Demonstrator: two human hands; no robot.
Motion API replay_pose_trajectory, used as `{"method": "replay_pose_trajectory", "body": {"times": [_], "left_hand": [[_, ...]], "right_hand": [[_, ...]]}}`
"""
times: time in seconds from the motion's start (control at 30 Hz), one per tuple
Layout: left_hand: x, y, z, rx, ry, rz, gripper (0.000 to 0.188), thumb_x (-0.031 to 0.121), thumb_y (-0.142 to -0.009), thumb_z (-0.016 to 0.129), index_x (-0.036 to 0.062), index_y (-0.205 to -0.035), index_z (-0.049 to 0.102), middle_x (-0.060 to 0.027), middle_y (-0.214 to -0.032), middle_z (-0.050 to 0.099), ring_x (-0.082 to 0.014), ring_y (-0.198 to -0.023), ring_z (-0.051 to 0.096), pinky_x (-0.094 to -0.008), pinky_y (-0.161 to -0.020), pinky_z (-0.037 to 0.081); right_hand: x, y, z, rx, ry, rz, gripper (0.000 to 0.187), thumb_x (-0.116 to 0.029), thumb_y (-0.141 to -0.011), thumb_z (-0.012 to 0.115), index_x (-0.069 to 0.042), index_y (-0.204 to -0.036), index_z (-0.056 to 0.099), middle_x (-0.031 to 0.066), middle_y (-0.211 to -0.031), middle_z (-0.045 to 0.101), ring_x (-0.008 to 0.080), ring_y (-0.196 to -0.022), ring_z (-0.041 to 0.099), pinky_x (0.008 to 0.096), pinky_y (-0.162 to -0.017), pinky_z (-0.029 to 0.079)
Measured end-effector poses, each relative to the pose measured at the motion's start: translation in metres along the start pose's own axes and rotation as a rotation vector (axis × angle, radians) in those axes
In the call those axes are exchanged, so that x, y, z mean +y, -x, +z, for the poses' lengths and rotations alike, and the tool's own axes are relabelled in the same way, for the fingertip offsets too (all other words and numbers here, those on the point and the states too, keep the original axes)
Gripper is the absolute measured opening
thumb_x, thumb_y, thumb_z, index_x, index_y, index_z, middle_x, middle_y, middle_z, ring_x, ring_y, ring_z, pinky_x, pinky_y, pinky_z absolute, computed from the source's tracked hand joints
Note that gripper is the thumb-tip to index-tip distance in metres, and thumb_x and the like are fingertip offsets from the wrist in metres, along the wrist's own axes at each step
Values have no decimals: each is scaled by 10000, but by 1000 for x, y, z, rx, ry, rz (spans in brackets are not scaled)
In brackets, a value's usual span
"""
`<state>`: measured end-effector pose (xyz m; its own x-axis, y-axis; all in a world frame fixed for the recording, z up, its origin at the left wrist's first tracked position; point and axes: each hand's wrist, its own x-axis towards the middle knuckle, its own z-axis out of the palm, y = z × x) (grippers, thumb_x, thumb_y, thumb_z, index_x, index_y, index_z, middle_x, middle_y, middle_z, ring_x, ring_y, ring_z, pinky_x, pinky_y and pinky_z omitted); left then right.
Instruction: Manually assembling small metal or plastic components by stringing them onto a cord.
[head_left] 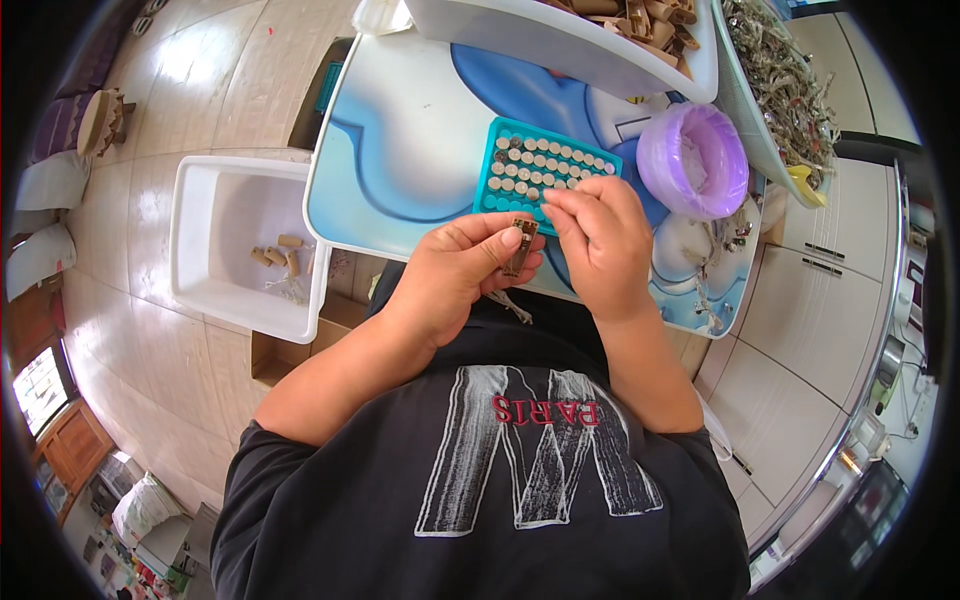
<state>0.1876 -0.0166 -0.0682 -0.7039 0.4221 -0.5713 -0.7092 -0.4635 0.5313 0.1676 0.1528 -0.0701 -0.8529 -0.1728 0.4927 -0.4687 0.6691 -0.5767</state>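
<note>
My left hand (465, 262) grips a small rectangular brown piece (520, 248) with metallic parts on its face, the thumb lying along its side. Thin pale wires (512, 305) hang just below that hand. Over the near right part of a teal tray (484, 180), my right hand (605, 240) has its thumb and fingers pinched together. Whatever sits between those fingertips is too small to make out. Rows of small round silvery discs (528, 158) fill much of the tray. Its nearest row shows bare teal round slots, partly covered by my hands.
The tray lies on a blue and white table (400, 130). To its right stands a purple-lined tub (693, 160). Behind are a white bin (560, 35) of brown pieces and a container of tangled wires (785, 90). A white bin (190, 235) with several tan pieces stands left.
</note>
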Motion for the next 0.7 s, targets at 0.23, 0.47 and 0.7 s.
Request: {"method": "replay_pose_trajectory", "body": {"times": [0.23, 0.47, 0.7], "left_hand": [[2, -2, -5, 21, 17, 1, 269, 152, -933, 517, -12, -1141, 557, -115, -1008, 643, -179, -877, 639, -306, -811, 529], [4, -3, -7, -4, 73, 4, 254, 127, -935, 513, -28, -1132, 554, -72, -955, 630, -148, -859, 623, -294, -816, 523], [2, -4, -7, 13, 71, 25, 273, 151, -937, 509, -18, -1145, 563, -72, -948, 640, -142, -869, 631, -308, -819, 527]], "right_hand": [[10, -4, 12, -27, 204, -118, 196, -62, -628, 746, -86, -796, 648, 21, -751, 543, 204, -676, 541, 317, -569, 435], [-11, -6, -1, -24, -32, -75, 174, -41, -618, 735, -58, -742, 614, 46, -760, 550, 226, -672, 538, 326, -575, 427], [-12, -1, 5, -64, -31, -142, 168, -36, -632, 731, -57, -775, 647, 36, -748, 551, 219, -651, 525, 317, -562, 422]]}}
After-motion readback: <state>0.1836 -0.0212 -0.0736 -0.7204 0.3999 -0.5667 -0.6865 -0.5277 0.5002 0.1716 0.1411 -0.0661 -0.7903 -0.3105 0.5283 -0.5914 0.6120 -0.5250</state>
